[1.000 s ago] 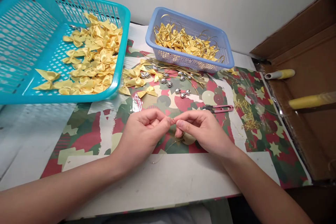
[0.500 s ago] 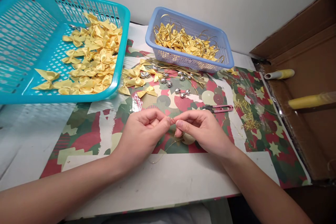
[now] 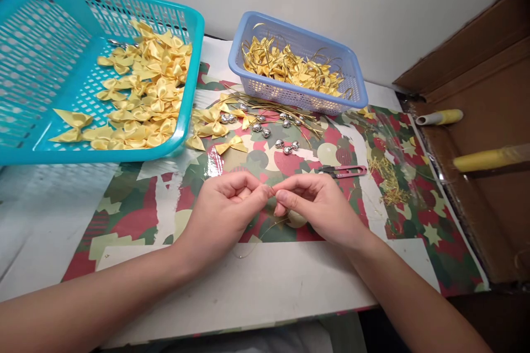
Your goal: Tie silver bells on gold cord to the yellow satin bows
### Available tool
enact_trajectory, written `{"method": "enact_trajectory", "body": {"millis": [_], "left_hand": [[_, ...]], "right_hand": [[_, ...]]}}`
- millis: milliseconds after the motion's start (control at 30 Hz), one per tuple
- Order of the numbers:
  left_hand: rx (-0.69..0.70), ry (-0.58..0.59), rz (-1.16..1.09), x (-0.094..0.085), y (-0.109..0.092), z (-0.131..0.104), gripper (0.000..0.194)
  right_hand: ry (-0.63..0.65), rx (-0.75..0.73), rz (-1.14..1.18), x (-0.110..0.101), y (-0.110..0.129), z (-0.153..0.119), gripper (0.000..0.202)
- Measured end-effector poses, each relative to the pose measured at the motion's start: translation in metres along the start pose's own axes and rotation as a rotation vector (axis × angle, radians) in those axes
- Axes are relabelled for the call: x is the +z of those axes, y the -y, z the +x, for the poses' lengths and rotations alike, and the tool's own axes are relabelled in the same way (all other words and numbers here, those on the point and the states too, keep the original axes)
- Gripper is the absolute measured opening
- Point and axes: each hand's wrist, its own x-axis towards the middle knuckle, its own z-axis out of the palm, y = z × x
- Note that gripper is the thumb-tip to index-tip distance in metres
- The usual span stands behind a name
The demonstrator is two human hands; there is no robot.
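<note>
Fingertip to fingertip, my left hand (image 3: 232,207) and my right hand (image 3: 325,207) meet above the middle of the table, each in a closed pinch. Between them is a thin gold cord (image 3: 270,227); part of it curves out below the right fingers toward the white board. Whatever lies inside the pinch is mostly hidden by the fingertips. Just beyond the right hand lies a pair of pink thread snips (image 3: 350,171). Several small silver bells (image 3: 286,146) lie past the hands, with loose yellow satin bows (image 3: 232,144) to their left.
A turquoise basket (image 3: 190,94) of yellow bows stands at left. Farther back, a blue basket (image 3: 298,96) holds bows with gold cords. Loose gold cords (image 3: 281,107) lie before it. Gold scraps (image 3: 391,185) lie at right, near a cardboard box (image 3: 467,204) with yellow-ended tubes.
The hands keep the same pinch in nearly the same place. The whole view has shifted very slightly; nothing else visibly differs.
</note>
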Motion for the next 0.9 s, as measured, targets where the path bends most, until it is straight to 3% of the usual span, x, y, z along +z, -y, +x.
{"method": "enact_trajectory", "body": {"millis": [900], "left_hand": [[0.034, 0.034, -0.011, -0.0026, 0.0028, 0.0002, 0.029]], "right_hand": [[0.020, -0.015, 0.000, -0.0020, -0.0023, 0.0014, 0.031]]}}
